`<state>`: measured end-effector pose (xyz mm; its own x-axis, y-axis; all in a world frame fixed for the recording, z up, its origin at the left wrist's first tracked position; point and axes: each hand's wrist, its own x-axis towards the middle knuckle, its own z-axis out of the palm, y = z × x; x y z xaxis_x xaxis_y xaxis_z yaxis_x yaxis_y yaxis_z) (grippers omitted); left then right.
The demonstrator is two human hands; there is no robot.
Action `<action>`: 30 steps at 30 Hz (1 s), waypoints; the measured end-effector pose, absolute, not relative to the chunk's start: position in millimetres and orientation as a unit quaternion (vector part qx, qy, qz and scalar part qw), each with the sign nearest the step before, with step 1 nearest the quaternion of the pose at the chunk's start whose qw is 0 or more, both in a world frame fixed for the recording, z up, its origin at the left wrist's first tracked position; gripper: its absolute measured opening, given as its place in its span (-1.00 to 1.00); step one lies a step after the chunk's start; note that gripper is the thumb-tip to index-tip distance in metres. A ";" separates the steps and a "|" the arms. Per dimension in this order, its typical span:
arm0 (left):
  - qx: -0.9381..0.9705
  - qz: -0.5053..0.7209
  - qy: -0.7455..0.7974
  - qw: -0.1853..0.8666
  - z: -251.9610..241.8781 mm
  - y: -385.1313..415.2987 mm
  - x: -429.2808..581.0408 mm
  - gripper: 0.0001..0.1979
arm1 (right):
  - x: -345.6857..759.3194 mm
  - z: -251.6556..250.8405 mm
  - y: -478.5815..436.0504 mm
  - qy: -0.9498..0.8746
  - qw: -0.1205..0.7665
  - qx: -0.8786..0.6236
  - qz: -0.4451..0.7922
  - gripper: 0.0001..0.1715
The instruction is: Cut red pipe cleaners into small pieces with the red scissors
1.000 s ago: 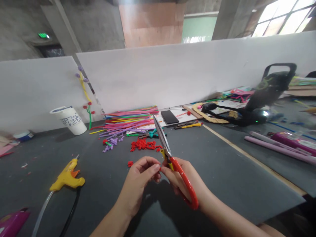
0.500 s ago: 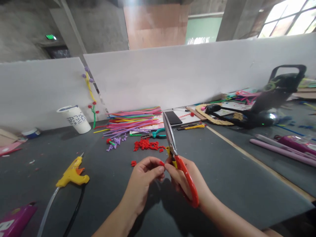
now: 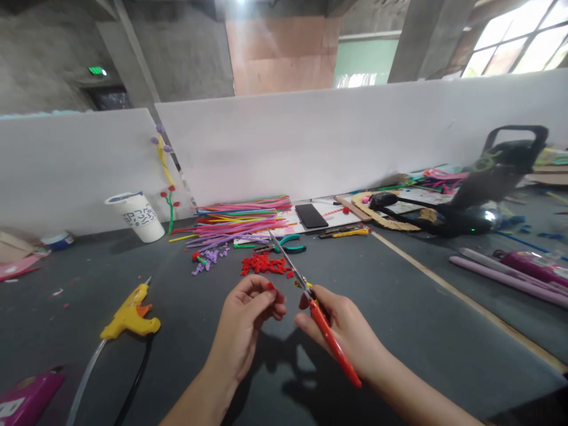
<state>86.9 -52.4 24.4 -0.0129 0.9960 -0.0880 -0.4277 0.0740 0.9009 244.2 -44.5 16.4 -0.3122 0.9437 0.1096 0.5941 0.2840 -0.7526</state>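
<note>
My right hand (image 3: 344, 331) grips red-handled scissors (image 3: 326, 334), their closed blades (image 3: 286, 257) slanting up and left. My left hand (image 3: 248, 322) pinches a small red piece (image 3: 268, 286) between thumb and forefinger, a short way left of the scissors. Both hands hover above the dark grey mat (image 3: 421, 331). Just beyond them lies a heap of small red cut pieces (image 3: 262, 264), and behind it a bundle of coloured pipe cleaners (image 3: 242, 220).
A yellow glue gun (image 3: 129, 310) with its cord lies at the left. A white paper cup (image 3: 135, 216) leans by the white partition (image 3: 310, 142). Purple cut bits (image 3: 208, 257), teal-handled pliers (image 3: 288, 242), a black phone (image 3: 311, 215) and pink rolls (image 3: 510, 275) lie around.
The scissors have tipped from nearly upright to a lower slant pointing left. My hands have drawn slightly apart, the left keeping the red piece.
</note>
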 end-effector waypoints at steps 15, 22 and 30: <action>0.302 0.624 0.395 0.603 26.1 -48.8 84.1 -0.94 | 252.6 9.4 -50.4 -0.806 0.193 -0.533 0.169 -0.65; 0.307 0.633 0.383 0.599 25.0 -49.9 83.4 -0.91 | 257.6 6.7 -51.9 -0.822 0.173 -0.526 0.131 -0.56; 0.307 0.639 0.388 0.589 27.5 -49.9 81.6 -0.95 | 264.5 1.1 -51.7 -0.832 0.148 -0.526 0.095 -0.47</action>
<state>81.6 -49.9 27.5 -0.1171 0.9910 -0.0651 -0.5151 -0.0045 0.8571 264.5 -51.7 1.1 -0.4018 0.9040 0.1462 0.8477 0.4276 -0.3138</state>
